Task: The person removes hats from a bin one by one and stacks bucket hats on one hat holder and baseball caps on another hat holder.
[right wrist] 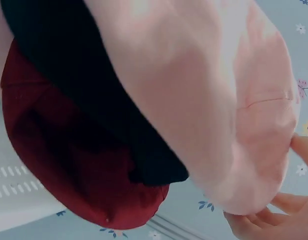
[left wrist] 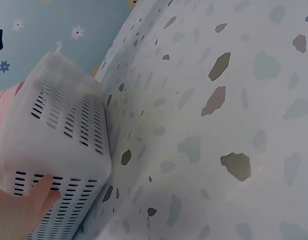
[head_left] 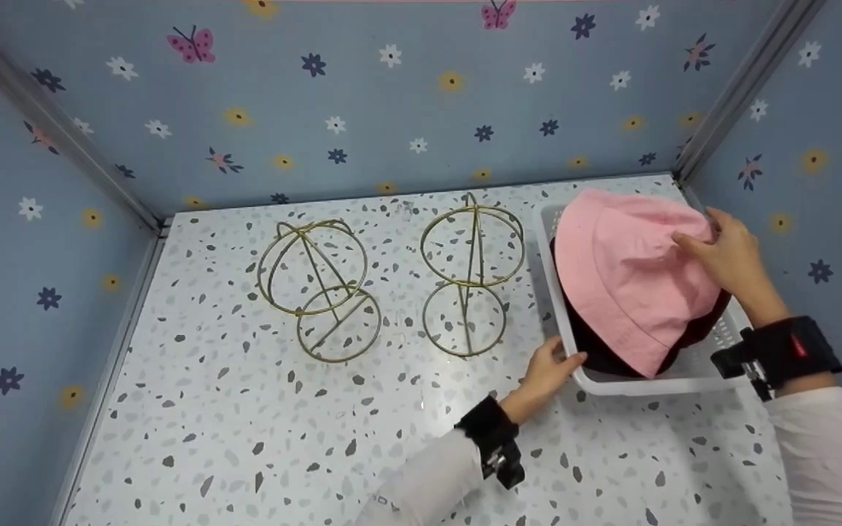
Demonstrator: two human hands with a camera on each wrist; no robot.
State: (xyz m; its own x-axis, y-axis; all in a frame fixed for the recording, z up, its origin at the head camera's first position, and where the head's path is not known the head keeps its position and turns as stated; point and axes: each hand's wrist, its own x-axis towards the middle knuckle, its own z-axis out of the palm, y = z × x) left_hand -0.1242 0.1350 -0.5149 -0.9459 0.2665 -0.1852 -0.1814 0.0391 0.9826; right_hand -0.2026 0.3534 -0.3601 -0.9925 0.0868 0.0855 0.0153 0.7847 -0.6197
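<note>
The pink hat is matt cloth, the basket smooth plastic, the stands shiny metal.

A small booth-like work space is shown, its white bench patterned with terrazzo-style flecks. The bench is enclosed by a far wall, a left wall and a right wall, all blue and printed with flowers and butterflies. The far corners are edged with grey strips. A recording set-up is suggested by black wrist straps. Whether it is housed in a lab, shop or home cannot be told.
</note>
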